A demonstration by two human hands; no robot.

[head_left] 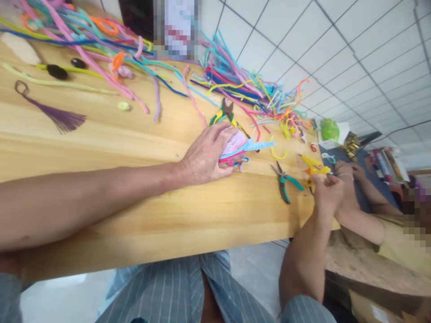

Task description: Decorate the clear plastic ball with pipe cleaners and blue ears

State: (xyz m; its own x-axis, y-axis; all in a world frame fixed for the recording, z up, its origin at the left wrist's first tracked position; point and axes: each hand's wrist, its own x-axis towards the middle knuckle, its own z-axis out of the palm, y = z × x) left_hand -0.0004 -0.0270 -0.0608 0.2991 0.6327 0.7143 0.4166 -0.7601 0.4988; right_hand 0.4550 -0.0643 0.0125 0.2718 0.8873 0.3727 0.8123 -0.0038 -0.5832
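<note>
My left hand (210,152) is closed around a small craft piece (235,142) of pink, lilac and blue fuzzy pipe cleaners, held above the wooden table. A light blue strip (259,146) sticks out of it to the right, and the palm hides part of the piece. On the right, my right hand (326,193) has its fingers curled in a pinch at the back of a yellow hot glue gun (314,166), whose nozzle points left. Green-handled needle-nose pliers (284,179) lie open between the hands. Behind the craft piece are cutting pliers (226,110) with green and yellow handles.
Loose pipe cleaners (232,80) in many colours heap along the far edge of the table (134,215). A purple tassel (60,114) and black oval pieces (57,72) lie at left. A co-worker's arm (360,215) rests close beside my right hand.
</note>
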